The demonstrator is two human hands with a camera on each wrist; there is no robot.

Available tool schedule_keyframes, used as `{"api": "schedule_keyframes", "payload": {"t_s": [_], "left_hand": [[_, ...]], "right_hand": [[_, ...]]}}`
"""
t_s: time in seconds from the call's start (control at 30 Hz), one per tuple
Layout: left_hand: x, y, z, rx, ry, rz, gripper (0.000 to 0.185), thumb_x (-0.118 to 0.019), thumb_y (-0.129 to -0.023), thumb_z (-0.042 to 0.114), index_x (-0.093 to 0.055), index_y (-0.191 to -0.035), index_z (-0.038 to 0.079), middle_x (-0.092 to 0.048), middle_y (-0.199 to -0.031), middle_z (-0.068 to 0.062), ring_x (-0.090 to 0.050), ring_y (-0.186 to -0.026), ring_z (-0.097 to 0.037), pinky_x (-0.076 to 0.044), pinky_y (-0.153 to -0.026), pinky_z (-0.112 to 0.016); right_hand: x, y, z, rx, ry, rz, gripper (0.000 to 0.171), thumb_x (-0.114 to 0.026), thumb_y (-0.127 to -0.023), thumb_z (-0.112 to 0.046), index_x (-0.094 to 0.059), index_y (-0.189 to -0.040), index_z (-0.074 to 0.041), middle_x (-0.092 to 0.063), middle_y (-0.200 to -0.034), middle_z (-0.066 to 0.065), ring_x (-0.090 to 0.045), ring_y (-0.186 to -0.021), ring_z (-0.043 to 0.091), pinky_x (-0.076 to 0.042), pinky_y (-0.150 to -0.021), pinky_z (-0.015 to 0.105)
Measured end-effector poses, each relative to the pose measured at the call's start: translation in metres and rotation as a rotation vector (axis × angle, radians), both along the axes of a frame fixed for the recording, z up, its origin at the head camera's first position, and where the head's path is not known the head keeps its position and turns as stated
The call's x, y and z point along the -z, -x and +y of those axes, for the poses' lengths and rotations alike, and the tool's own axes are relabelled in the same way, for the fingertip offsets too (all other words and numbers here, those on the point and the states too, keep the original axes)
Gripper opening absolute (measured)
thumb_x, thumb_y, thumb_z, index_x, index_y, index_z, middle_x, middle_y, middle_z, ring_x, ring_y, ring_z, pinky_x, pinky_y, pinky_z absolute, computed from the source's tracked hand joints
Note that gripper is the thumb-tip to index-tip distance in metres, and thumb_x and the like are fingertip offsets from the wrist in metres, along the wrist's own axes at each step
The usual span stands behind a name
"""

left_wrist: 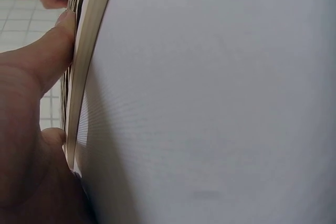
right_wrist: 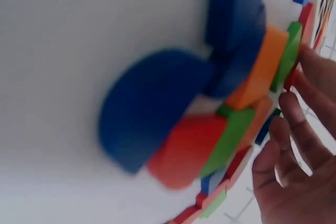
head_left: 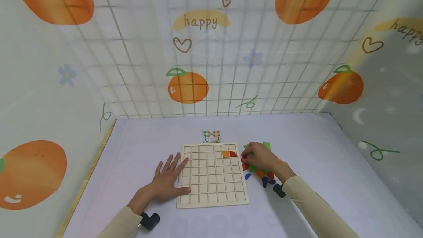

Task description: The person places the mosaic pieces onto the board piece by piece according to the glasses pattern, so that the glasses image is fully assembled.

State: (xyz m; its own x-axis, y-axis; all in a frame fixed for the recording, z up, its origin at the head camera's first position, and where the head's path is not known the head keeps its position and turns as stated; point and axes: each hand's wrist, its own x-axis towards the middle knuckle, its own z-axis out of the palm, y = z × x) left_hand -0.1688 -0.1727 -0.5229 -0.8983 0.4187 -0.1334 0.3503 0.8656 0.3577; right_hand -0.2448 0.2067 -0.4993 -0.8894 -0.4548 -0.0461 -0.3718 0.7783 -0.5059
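A pale wooden grid board (head_left: 212, 173) lies on the table. In its upper right cells sit an orange square (head_left: 226, 154) and, beside it, a red curved-edge piece (head_left: 233, 154). My left hand (head_left: 166, 183) rests on the board's left side with fingers spread and the thumb on a lower cell. Just off the board's right edge, my right hand (head_left: 261, 156) pinches a small red piece (right_wrist: 290, 79) between thumb and forefinger; its full shape is hidden. Under and around that hand lie loose pieces: green ones (head_left: 266, 145), an orange one (head_left: 260, 173) and dark blue half-rounds (head_left: 248, 176).
A small printed pattern card (head_left: 211, 135) lies behind the board's far edge. White cloth printed with oranges (head_left: 188, 87) hangs over a wire grid at the back and sides. Each wrist carries a black camera (head_left: 279, 191).
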Motion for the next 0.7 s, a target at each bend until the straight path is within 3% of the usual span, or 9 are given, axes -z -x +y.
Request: {"api": "schedule_keyframes", "payload": {"t_s": [0.33,0.57,0.7], "left_hand": [[0.001,0.001,-0.001,-0.002,0.002,0.011,0.106,-0.058,-0.078,0.076,-0.016,-0.159,0.022,-0.001,-0.164,-0.014,0.005,-0.148,-0.037,0.003,-0.112,-0.064],[0.002,0.001,-0.002,-0.002,-0.003,0.006,0.107,-0.058,-0.077,0.077,-0.016,-0.159,0.022,-0.001,-0.164,-0.014,0.005,-0.148,-0.037,0.003,-0.112,-0.064],[0.004,0.001,-0.002,0.009,0.001,0.000,0.107,-0.056,-0.078,0.078,-0.015,-0.159,0.022,0.000,-0.164,-0.014,0.006,-0.148,-0.036,0.004,-0.112,-0.064]], "right_hand": [[-0.004,0.001,0.004,0.107,0.068,-0.135,0.016,-0.083,-0.080,-0.013,-0.069,-0.086,-0.017,-0.062,-0.081,-0.006,-0.056,-0.075,0.015,-0.053,-0.068,0.027],[-0.014,0.006,-0.009,0.033,0.204,-0.042,0.011,-0.075,-0.085,-0.003,-0.073,-0.091,-0.012,-0.068,-0.089,-0.006,-0.061,-0.079,0.013,-0.055,-0.075,0.028],[-0.015,0.009,-0.022,-0.011,0.266,-0.033,0.011,-0.073,-0.087,-0.002,-0.072,-0.095,-0.009,-0.067,-0.093,-0.003,-0.063,-0.082,0.014,-0.055,-0.072,0.029]]}}
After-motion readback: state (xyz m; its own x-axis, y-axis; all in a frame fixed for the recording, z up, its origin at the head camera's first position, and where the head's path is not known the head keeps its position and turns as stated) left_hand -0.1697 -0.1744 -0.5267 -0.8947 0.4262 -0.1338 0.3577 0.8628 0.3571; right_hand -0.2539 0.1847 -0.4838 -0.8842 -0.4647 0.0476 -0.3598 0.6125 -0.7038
